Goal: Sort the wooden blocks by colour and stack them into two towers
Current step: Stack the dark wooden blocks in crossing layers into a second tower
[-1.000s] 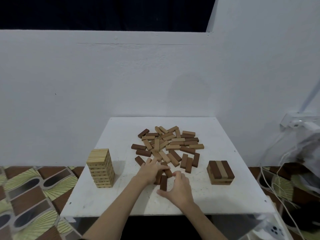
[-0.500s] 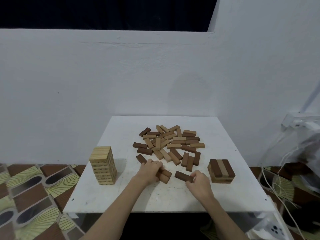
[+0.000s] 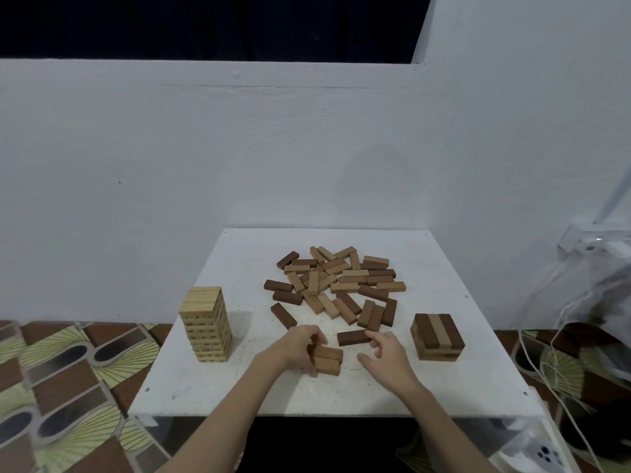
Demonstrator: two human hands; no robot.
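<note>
White square table point(image 3: 444, 387) against a white wall carried loose wooden blocks point(image 3: 336, 285) mid-surface; left hand point(image 3: 297, 348) clutched two mid-brown blocks point(image 3: 327, 360) near the front edge, while right hand point(image 3: 389, 358), fingers loosely curled and empty, touched a dark block point(image 3: 353, 337).

No readable text, labels, brand names, numbers or signs appear anywhere in view. The wooden blocks point(image 3: 336, 285), both towers, the white surface point(image 3: 444, 387) and the wall behind carry no legible markings.
</note>
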